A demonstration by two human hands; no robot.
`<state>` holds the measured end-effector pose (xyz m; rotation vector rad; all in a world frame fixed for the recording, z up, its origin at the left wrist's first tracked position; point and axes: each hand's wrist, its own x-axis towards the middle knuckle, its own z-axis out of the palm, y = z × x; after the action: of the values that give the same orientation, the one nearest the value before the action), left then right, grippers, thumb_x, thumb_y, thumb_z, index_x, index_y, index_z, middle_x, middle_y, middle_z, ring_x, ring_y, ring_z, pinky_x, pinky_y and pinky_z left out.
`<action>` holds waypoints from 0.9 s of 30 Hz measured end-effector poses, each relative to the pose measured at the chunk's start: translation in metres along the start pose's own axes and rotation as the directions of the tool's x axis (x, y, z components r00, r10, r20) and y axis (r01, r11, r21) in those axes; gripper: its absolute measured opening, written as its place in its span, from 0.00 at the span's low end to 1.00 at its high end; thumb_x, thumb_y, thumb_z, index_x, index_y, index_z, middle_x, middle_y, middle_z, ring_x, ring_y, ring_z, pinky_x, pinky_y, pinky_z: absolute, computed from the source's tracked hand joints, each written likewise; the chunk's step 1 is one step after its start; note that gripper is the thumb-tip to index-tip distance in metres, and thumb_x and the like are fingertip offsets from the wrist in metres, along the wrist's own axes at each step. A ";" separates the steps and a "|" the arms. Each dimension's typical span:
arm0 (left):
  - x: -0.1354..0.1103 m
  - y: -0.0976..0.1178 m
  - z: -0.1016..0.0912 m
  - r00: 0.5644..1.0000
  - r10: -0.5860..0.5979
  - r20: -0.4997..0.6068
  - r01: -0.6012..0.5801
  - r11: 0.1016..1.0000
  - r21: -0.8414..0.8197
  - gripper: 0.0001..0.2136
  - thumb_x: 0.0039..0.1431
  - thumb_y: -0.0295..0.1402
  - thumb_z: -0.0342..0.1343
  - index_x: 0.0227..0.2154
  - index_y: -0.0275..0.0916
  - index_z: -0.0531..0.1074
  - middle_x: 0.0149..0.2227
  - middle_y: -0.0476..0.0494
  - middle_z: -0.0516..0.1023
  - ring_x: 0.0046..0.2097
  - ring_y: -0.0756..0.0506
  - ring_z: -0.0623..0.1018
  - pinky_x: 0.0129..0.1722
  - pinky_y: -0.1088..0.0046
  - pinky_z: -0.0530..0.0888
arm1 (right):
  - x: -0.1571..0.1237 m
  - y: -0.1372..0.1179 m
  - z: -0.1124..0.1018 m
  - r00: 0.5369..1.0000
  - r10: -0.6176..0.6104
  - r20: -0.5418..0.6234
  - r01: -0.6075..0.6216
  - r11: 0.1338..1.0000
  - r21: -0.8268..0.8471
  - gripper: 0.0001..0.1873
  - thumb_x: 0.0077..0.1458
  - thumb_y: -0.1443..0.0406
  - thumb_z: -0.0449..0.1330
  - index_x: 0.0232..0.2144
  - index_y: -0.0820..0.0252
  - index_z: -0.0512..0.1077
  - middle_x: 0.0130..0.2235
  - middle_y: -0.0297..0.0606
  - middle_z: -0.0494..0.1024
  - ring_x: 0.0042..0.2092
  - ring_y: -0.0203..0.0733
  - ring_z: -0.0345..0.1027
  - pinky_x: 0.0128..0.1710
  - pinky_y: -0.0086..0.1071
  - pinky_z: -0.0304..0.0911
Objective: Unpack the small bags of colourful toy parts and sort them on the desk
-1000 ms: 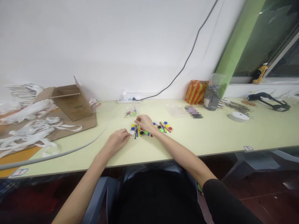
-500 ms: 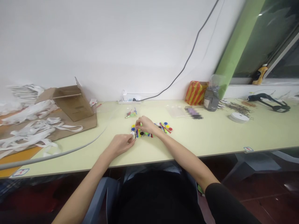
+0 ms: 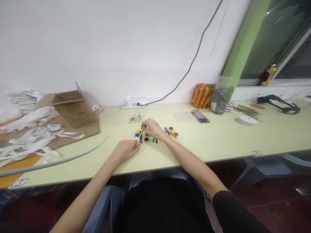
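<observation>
On the table, a colourful row of small round discs and thin strips lies under and around my hands. The discs are yellow, blue, white, black, green and red. My left hand rests at the left end of the row, with thumb and fingers pinched together beside a white disc. A thin pale piece shows at its fingertips, too small to name. Over the row's upper left part, my right hand is curled with its fingertips together; what they hold, if anything, cannot be made out. Its wrist covers part of the row.
Behind the hands lies a small clear bag of coloured pieces. A cardboard box and white ribbons occupy the left. A grey cable crosses the left front. Rightward are a striped bag and white roll.
The view has shifted slightly. My right fingertips have drawn a little away from the left ones, showing more of the discs and strips between. The left hand keeps its pinch.
</observation>
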<state>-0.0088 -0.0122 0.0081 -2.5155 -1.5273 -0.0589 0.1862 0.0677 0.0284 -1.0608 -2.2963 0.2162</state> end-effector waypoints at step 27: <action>0.017 0.019 -0.004 0.998 -0.070 0.002 0.070 0.996 0.058 0.17 0.66 0.36 0.42 0.29 0.35 0.74 0.30 0.32 0.80 0.32 0.39 0.79 0.31 0.67 0.64 | -0.002 0.006 -0.002 0.999 -0.021 -0.046 0.015 0.992 -0.122 0.08 0.62 0.70 0.56 0.34 0.60 0.76 0.35 0.40 0.78 0.40 0.43 0.65 0.43 0.33 0.56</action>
<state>0.0159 -0.0069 0.0117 -2.4187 -1.5954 -0.0194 0.1921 0.0700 0.0273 -1.0930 -2.2992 0.0441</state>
